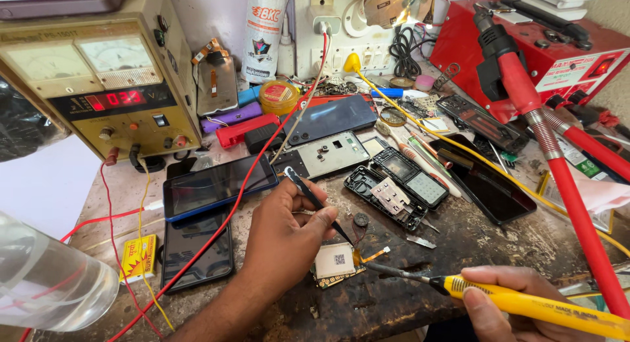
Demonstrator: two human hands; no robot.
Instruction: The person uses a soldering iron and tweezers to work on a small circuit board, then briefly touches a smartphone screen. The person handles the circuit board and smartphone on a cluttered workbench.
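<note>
Your left hand (285,227), low in the middle of the frame, has its fingers pinched narrow around black tweezers (315,201), whose tips reach down to the small circuit board (336,263) lying on the worktop (472,250) at lower centre. Your right hand (508,302), at the lower right edge, has its fingers wrapped around the yellow handle of a soldering iron (525,304); its dark tip points left and meets the board's right edge, beside a short orange ribbon (375,255). Just above the board sits a small round dark part (361,218) on thin wires. Further up, in the middle, lie an opened black phone shell (387,197) and a grey phone frame (331,155). Left of your left hand a blue phone (220,184) lies above a black phone (197,250), with a red wire (262,151) crossing them diagonally. A beige power supply (98,79) with a red display stands at upper left, and a red tool station (558,53) at upper right
</note>
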